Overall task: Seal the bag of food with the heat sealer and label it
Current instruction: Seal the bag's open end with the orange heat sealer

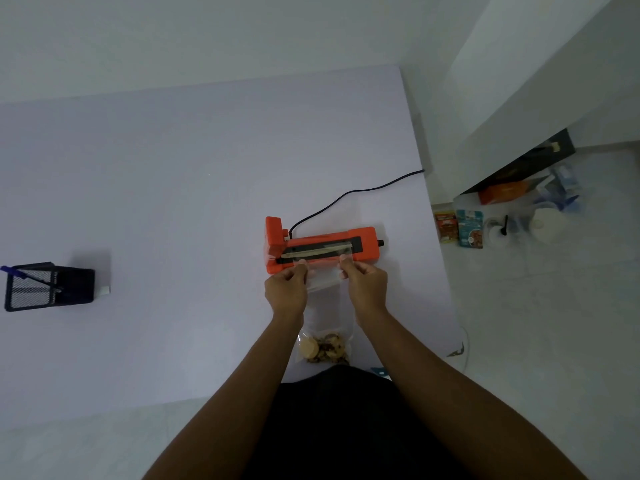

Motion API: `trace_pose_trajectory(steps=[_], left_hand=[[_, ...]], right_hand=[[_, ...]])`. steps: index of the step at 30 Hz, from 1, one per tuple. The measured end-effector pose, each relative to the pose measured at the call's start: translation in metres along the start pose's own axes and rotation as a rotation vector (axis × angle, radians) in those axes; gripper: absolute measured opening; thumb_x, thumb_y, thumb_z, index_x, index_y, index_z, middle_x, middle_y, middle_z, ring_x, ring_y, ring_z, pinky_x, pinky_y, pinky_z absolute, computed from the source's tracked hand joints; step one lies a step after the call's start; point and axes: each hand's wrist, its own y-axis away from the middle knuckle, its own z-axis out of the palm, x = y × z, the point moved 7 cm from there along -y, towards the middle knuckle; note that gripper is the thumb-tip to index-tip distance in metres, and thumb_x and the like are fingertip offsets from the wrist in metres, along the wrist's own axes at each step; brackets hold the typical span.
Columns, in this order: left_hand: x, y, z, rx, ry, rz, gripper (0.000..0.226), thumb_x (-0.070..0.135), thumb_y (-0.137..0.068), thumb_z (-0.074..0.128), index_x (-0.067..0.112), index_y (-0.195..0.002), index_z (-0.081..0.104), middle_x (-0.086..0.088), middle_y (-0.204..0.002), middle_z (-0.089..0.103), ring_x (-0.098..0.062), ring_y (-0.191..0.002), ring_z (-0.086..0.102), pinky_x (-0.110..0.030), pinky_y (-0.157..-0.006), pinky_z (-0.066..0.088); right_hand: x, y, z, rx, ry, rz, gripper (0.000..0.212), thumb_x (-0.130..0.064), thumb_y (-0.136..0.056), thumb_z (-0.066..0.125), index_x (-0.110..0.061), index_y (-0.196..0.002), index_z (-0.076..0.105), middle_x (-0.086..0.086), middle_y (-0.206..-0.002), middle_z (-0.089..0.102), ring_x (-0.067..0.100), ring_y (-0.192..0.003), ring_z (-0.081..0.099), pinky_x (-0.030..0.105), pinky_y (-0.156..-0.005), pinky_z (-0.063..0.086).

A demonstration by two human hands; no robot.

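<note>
An orange heat sealer lies on the pale table, its lid raised at the left end and its black sealing strip facing me. A clear plastic bag stretches from the strip back toward me, with cookies gathered at its near end. My left hand pinches the bag's open edge on the left, and my right hand pinches it on the right. Together they hold the mouth of the bag flat over the strip.
The sealer's black cord runs off the table's right edge. A black mesh pen holder with a blue pen lies at the far left, a small white object beside it. Food packets and containers sit on the floor to the right.
</note>
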Motion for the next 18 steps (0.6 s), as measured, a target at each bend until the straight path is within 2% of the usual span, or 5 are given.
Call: trace_pose_trajectory(steps=[8, 12, 18], left_hand=[[0.0033, 0.0012, -0.0003, 0.015, 0.001, 0.025, 0.026, 0.023, -0.092, 0.066, 0.019, -0.066, 0.068, -0.001, -0.070, 0.069, -0.016, -0.069, 0.064, -0.025, -0.068, 0.053], [0.0039, 0.0022, -0.0002, 0.025, -0.008, 0.029, 0.030, 0.022, -0.092, 0.065, 0.015, -0.063, 0.066, -0.001, -0.064, 0.066, -0.016, -0.064, 0.059, -0.024, -0.062, 0.051], [0.0049, 0.0034, 0.0004, 0.029, -0.012, 0.036, 0.029, 0.022, -0.092, 0.066, 0.019, -0.063, 0.067, 0.001, -0.065, 0.067, -0.015, -0.066, 0.062, -0.028, -0.068, 0.054]], right_hand=[[0.0004, -0.0011, -0.0006, 0.003, 0.001, 0.007, 0.037, -0.029, -0.089, 0.071, 0.005, -0.075, 0.071, 0.013, -0.066, 0.062, 0.017, -0.060, 0.053, 0.022, -0.054, 0.043], [-0.0004, -0.0005, -0.0007, 0.000, 0.003, 0.011, 0.037, -0.029, -0.089, 0.072, 0.005, -0.076, 0.071, 0.014, -0.067, 0.063, 0.018, -0.062, 0.053, 0.021, -0.055, 0.043], [0.0010, -0.0019, -0.0019, -0.008, 0.003, 0.046, 0.034, -0.034, -0.087, 0.074, -0.002, -0.075, 0.075, 0.011, -0.069, 0.069, 0.015, -0.062, 0.058, 0.027, -0.062, 0.048]])
